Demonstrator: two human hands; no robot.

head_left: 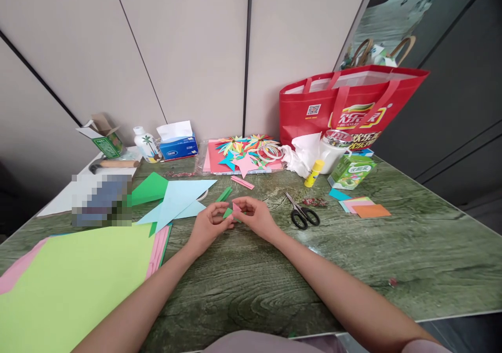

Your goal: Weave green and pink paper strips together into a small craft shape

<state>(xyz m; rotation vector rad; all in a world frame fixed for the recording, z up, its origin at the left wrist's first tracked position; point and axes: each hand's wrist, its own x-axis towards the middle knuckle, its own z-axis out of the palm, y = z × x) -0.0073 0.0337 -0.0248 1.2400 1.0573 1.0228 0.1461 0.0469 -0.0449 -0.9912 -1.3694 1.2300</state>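
Observation:
Over the middle of the table, my left hand and my right hand meet with fingers closed on small folded papers. Between them show a green folded paper and a pink folded paper; my fingers cover part of both. The pink piece rises beside my right fingers, the green one lies closer to my left. Just beyond my hands rest a folded green strip and a pink paper strip. Black-handled scissors lie to the right of my right hand.
Large coloured sheets cover the left front. Pale blue paper pieces, a hammer and a tissue box lie behind. Folded paper stars, a yellow glue stick, a drink carton and a red bag stand farther back.

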